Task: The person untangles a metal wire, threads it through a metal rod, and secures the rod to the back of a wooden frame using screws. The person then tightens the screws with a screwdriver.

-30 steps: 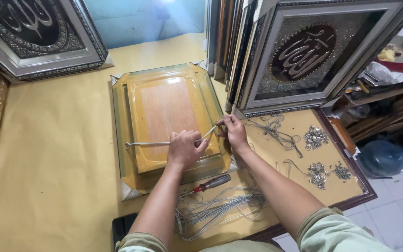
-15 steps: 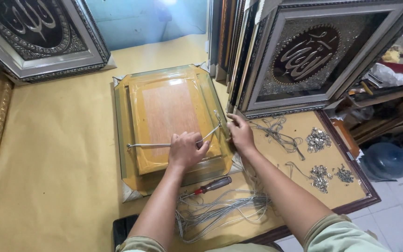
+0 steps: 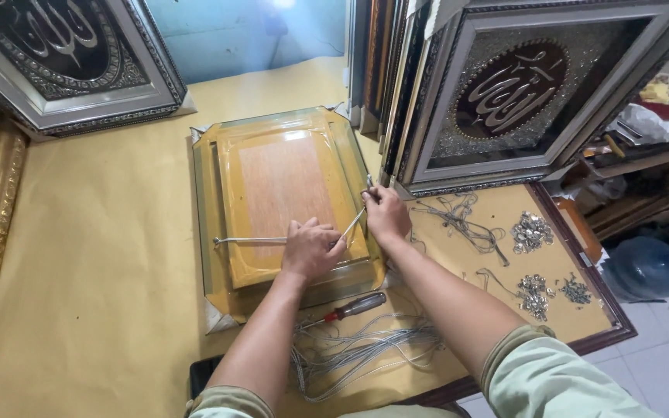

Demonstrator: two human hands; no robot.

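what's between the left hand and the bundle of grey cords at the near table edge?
Head view: the red-handled screwdriver lies on the table between the left hand and the grey cord bundle, just past the near edge of the frame back.

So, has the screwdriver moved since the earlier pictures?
No. The screwdriver lies in the same spot, just below the frame's lower edge and above the cords, handle pointing right.
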